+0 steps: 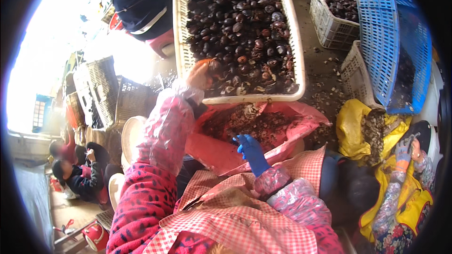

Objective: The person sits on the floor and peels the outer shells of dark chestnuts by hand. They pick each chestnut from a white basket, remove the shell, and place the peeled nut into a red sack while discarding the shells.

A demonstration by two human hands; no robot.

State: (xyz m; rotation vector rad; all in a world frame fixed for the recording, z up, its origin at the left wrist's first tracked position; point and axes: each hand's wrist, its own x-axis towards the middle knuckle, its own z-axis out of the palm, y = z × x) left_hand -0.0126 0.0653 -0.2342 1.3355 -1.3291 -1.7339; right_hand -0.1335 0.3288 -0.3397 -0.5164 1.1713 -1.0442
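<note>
My bare left hand point(199, 76) reaches over the near left corner of a white plastic crate point(300, 60). Its fingers touch or nearly touch the dark brown corms point(236, 38), probably water chestnuts, that fill the crate. An orange patch shows at the fingertips; whether the hand grips something there I cannot tell. My right hand point(253, 153), in a blue glove, hovers above an open red plastic bag point(226, 153). Its fingers are bent and slightly apart, with nothing clearly held. Dark and pale peelings point(254, 121) lie inside the bag, just below the crate's near rim.
At the right stand a blue crate point(376, 42), a white crate of corms point(335, 31) and a yellow bag point(353, 127) with peelings. A co-worker's gloved hand point(403, 150) is at far right. Stacked crates point(100, 91) and seated people point(83, 180) are at left. Scraps litter the floor point(325, 77).
</note>
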